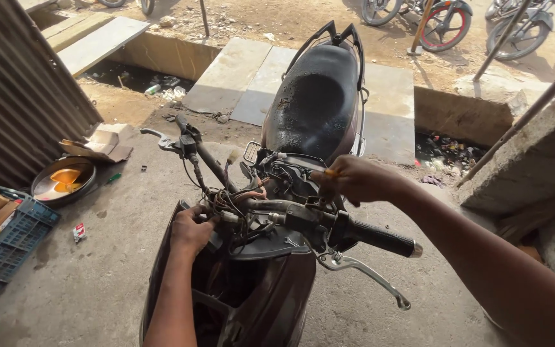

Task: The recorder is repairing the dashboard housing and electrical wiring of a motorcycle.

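Head view looks down on a maroon scooter (277,283) with its handlebar cover off: the left hand (191,229) is curled with fingers pressed together into the tangle of loose wires (229,205) just in front of it. The right hand (354,180) is closed, pinching a small orange-tipped tool (331,173) above the bare handlebar (290,212), with the black grip (380,238) and brake lever (367,273) just below its wrist.
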